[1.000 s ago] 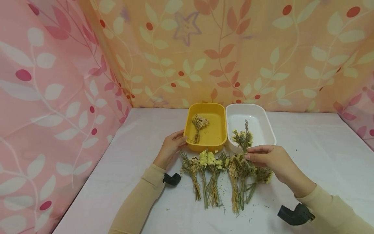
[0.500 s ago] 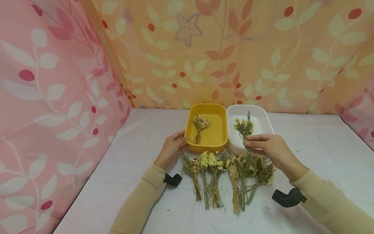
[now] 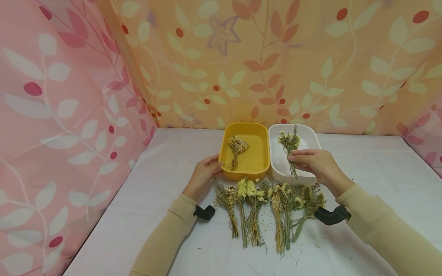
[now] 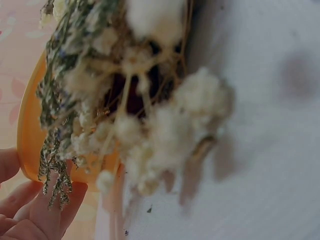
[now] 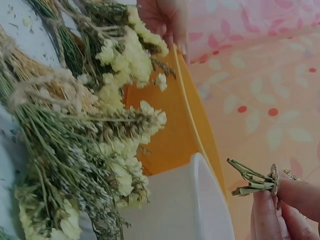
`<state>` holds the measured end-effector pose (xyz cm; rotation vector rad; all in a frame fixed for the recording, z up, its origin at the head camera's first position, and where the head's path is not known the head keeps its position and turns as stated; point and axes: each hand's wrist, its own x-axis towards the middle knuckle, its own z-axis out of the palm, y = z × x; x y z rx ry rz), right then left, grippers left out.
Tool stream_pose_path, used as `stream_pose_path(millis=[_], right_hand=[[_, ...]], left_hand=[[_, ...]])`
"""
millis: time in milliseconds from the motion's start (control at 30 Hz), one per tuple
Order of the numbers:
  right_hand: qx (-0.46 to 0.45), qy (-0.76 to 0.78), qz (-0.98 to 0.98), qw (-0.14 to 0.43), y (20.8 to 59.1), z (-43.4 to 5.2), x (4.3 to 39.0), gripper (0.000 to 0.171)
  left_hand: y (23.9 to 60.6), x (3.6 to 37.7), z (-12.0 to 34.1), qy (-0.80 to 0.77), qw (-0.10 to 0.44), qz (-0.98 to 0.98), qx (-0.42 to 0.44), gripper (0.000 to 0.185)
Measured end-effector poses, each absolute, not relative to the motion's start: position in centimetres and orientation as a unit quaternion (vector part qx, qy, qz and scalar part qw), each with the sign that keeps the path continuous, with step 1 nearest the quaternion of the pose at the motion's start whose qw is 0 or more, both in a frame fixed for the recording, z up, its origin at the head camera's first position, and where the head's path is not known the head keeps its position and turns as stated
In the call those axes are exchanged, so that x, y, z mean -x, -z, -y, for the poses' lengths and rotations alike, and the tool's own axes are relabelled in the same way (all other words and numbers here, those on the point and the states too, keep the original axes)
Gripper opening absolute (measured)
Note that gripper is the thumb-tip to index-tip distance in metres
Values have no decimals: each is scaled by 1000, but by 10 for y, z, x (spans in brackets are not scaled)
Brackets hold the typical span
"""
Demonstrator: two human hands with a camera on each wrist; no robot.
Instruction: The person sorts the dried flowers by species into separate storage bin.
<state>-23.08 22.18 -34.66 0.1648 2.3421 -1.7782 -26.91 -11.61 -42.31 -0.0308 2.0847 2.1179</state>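
My right hand (image 3: 315,163) pinches the stems of a small dried flower bouquet (image 3: 291,142), its yellow and grey-green heads over the white container (image 3: 312,136). The twine-tied stem ends (image 5: 252,182) show in the right wrist view. My left hand (image 3: 203,174) holds the near left corner of the yellow container (image 3: 264,168), thumb by the rim and fingers against the outer wall. A beige dried bouquet (image 3: 238,145) lies inside that container. Dried flowers (image 4: 165,120) close to the left wrist camera partly block its view of the fingers (image 4: 47,205).
In front of the containers lie several tied dried bouquets (image 3: 253,214) with their stems toward me. Small plant bits are scattered on the white tablecloth (image 3: 380,184). A leaf-patterned orange curtain (image 3: 241,57) stands behind, a pink one (image 3: 62,115) at the left.
My right hand has carried the bouquet forward and slightly up, from the white container's near edge to over its inside. The left hand stays at the yellow container's corner.
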Motion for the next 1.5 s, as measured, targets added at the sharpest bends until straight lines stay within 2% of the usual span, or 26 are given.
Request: stream_pose_path(millis=[200,400,1067,1500], right_hand=[[-65,631,-767,97,349,-223,244,51],[-77,636,-762,96,354,-222,257,60],[-125,636,-756,93,383,-213,285,52],[-132,604,-778,110,395,-215,290,56]], left_hand=[[423,269,116,-711,85,-698,11,49],[423,269,116,-709,85,-700,11,49],[421,268,116,-713,88,-696,6,48],[421,267,117,-724,92,-684,1,47]])
